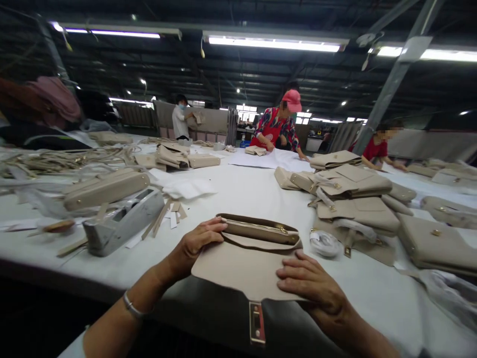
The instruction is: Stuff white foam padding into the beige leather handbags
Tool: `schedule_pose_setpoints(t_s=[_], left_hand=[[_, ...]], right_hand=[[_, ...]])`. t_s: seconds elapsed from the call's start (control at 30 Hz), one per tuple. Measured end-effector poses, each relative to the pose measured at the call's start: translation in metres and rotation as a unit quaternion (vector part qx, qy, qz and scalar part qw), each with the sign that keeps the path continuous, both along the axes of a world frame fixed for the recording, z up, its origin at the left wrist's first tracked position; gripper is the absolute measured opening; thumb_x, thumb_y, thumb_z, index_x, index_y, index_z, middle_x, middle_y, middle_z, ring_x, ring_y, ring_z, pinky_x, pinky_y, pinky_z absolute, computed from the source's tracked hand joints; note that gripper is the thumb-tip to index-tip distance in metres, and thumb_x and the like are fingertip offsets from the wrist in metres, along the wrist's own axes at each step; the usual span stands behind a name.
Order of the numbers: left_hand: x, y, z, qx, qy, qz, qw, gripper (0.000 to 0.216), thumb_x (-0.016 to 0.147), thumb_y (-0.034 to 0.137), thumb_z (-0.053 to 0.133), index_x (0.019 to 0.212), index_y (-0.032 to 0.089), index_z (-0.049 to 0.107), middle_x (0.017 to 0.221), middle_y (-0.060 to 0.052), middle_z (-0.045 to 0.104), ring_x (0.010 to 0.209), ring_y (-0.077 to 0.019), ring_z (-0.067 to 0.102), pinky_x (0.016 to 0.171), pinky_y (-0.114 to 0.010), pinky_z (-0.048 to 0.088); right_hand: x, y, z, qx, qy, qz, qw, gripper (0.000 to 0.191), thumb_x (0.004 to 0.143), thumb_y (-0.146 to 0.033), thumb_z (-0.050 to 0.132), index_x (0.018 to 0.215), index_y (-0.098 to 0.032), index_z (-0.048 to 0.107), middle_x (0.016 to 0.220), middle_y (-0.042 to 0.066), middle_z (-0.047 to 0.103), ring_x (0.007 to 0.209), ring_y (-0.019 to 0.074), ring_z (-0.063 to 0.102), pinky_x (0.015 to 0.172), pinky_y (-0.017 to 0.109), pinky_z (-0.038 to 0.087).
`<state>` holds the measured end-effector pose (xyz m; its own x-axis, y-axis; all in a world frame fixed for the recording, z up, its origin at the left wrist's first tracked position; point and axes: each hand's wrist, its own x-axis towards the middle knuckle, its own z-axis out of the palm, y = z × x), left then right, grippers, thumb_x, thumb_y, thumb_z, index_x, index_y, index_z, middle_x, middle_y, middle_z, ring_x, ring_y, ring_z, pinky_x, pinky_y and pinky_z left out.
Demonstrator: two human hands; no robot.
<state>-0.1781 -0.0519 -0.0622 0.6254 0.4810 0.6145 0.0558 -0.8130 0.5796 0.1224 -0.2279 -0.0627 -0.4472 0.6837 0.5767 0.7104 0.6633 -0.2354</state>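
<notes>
A beige handbag [238, 268] lies at the table's front edge with its flap folded out toward me and its top opening showing. From the flap's tip hangs a gold metal clasp plate [257, 323], past the table edge. My left hand [201, 243] is closed on the bag's left side, fingers over the rim near the opening. On the right, my right hand [313, 283] grips the flap's right edge, fingers across its surface and thumb hidden. A gold zipper pull [283, 230] shows inside the opening.
A grey tape dispenser [122, 223] stands at left beside another beige bag [108, 188] and strips. Stacked beige bags [357, 214] rise at right, with a wrapped strap coil [325, 242] near them. Across the table, a person in a red cap [278, 124] handles white paper [261, 158].
</notes>
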Motion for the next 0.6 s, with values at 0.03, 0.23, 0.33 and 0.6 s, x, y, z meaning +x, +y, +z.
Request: schedule_pose_setpoints(t_s=[0.03, 0.23, 0.33, 0.6], left_hand=[[-0.003, 0.004, 0.006, -0.020, 0.016, -0.012, 1.000, 0.016, 0.078, 0.030, 0.066, 0.089, 0.021, 0.071, 0.118, -0.011, 0.064, 0.125, -0.0273, 0.047, 0.109, -0.045, 0.034], [0.004, 0.023, 0.062, -0.093, 0.116, 0.035, 0.988, 0.020, 0.077, 0.033, 0.061, 0.088, 0.020, 0.072, 0.093, -0.006, 0.071, 0.087, -0.0227, 0.063, 0.083, -0.035, 0.049], [0.034, 0.013, 0.074, -0.004, 0.165, 0.061, 0.984, 0.021, 0.076, 0.032, 0.062, 0.092, 0.022, 0.070, 0.092, -0.005, 0.068, 0.086, -0.0220, 0.059, 0.084, -0.034, 0.045], [0.108, -0.019, 0.049, 0.171, 0.241, 0.075, 0.952, 0.022, 0.086, 0.032, 0.049, 0.093, 0.020, 0.067, 0.090, -0.010, 0.064, 0.087, -0.0239, 0.052, 0.084, -0.038, 0.036]], right_hand=[[0.000, -0.001, -0.009, 0.029, -0.036, -0.020, 0.999, 0.042, 0.085, -0.010, 0.055, 0.121, -0.031, 0.057, 0.118, 0.002, 0.064, 0.119, 0.0210, 0.053, 0.109, 0.048, 0.034], [-0.004, -0.003, -0.038, 0.075, -0.086, -0.079, 0.990, 0.042, 0.082, -0.009, 0.050, 0.119, -0.027, 0.058, 0.122, 0.003, 0.063, 0.123, 0.0217, 0.049, 0.104, 0.045, 0.040], [-0.010, -0.005, -0.040, 0.062, -0.092, -0.100, 0.989, 0.047, 0.078, -0.009, 0.049, 0.122, -0.026, 0.057, 0.125, 0.004, 0.060, 0.124, 0.0227, 0.048, 0.104, 0.047, 0.040], [-0.018, -0.010, -0.030, -0.066, -0.122, -0.151, 0.979, 0.066, 0.084, -0.045, 0.058, 0.143, -0.028, 0.034, 0.146, 0.003, 0.038, 0.134, 0.0299, 0.033, 0.111, 0.054, 0.026]])
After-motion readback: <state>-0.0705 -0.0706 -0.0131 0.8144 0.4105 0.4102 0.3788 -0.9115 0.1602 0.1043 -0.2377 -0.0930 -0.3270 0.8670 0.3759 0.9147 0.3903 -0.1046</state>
